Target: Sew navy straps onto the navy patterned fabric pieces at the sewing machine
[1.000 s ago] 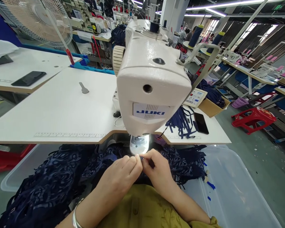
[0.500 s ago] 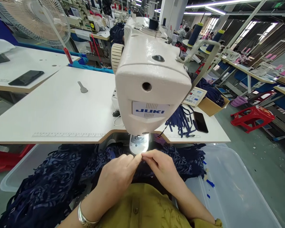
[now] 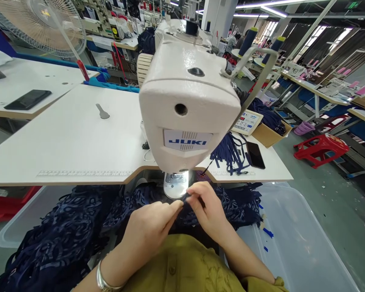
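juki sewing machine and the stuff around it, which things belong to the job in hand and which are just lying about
Likely in the job:
sewing machine
left hand and right hand, close together before it
patterned navy fabric below the table edge
navy strips, probably

Seemingly just lying about:
phone beside the strips
phone on the far-left table
flat grey piece
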Motion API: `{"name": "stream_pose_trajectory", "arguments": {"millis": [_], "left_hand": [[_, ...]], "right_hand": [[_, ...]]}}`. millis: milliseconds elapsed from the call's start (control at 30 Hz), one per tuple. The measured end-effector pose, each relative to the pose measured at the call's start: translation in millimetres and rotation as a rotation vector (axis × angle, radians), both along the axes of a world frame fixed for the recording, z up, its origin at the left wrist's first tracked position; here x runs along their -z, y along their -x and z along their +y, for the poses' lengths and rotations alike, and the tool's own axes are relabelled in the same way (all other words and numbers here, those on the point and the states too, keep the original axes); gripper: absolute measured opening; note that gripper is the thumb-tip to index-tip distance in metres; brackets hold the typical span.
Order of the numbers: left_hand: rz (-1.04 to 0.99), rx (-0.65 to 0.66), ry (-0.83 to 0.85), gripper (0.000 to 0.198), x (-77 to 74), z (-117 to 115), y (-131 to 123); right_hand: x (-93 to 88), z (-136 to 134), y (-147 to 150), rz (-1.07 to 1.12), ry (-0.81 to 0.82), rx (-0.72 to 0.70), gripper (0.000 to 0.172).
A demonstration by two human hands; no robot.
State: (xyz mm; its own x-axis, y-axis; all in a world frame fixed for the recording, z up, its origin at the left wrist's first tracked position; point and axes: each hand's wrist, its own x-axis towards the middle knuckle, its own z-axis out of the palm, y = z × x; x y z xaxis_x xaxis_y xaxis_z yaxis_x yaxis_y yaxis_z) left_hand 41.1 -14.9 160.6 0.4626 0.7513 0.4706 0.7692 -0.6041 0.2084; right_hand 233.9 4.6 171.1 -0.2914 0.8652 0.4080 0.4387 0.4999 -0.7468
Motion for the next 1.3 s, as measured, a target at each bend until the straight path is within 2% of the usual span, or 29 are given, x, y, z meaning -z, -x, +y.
{"name": "stream_pose_trajectory", "arguments": {"millis": [100, 167, 267, 367, 500, 533, 600, 700, 767, 833, 967, 1067, 1167, 1233, 1300], "left_hand": [[-0.035, 0.006, 0.215, 0.024, -8.6, 1.2, 4.6], [-0.056, 0.018, 0.381, 0.025, -12.6, 2.7, 5.5], [-0.089, 0.022, 0.561, 0.026, -10.0, 5.8, 5.1], [-0.097, 0.024, 0.592, 0.025, 1.7, 10.3, 6.4], [-0.105, -0.065, 0.369, 0.026, 15.6, 16.4, 12.6], [-0.122, -0.087, 0.357, 0.028, 17.3, 17.2, 13.7], [-0.188, -0.065, 0.457, 0.032, 19.3, 17.2, 13.7], [-0.387, 0.029, 0.742, 0.034, 21.2, 14.5, 7.7], [-0.527, 0.034, 0.855, 0.033, 23.1, 12.8, 2.2], [-0.596, 0.002, 0.882, 0.029, 24.7, 11.9, -1.6], [-0.577, -0.033, 0.853, 0.023, 23.2, 10.5, -3.0], [-0.498, 0.003, 0.803, 0.020, 17.3, 8.1, -3.4], [-0.423, 0.068, 0.757, 0.020, 11.0, 5.5, -5.6], [-0.408, 0.093, 0.761, 0.020, 7.9, 4.5, -7.1], [-0.408, 0.095, 0.774, 0.020, 6.2, 4.3, -8.1]], "right_hand": [[-4.8, -3.5, -5.8, -0.323, -0.076, -0.154, 0.016], [-4.2, -7.6, -6.0, -0.527, -0.143, -0.178, 0.014], [3.5, -13.2, -3.1, -0.620, -0.180, -0.171, 0.017], [14.1, -12.7, -2.3, -0.513, -0.056, -0.157, 0.016], [25.9, -2.8, -6.8, -0.115, 0.282, -0.048, 0.016], [28.6, -0.4, -7.2, -0.011, 0.364, -0.012, 0.016], [34.7, 2.2, -5.4, 0.166, 0.494, 0.043, 0.019], [44.5, -0.7, 3.3, 0.392, 0.621, 0.059, 0.023], [50.1, -5.8, 9.1, 0.494, 0.655, 0.047, 0.023], [53.4, -11.1, 11.9, 0.512, 0.642, 0.043, 0.023], [51.7, -15.3, 7.9, 0.349, 0.484, 0.047, 0.024], [46.5, -12.5, 4.5, 0.252, 0.442, -0.084, 0.031], [44.0, -10.8, 5.9, 0.386, 0.563, -0.139, 0.026], [45.1, -12.4, 8.2, 0.519, 0.613, -0.074, 0.017], [47.6, -15.5, 10.0, 0.567, 0.593, -0.016, 0.009]]}}
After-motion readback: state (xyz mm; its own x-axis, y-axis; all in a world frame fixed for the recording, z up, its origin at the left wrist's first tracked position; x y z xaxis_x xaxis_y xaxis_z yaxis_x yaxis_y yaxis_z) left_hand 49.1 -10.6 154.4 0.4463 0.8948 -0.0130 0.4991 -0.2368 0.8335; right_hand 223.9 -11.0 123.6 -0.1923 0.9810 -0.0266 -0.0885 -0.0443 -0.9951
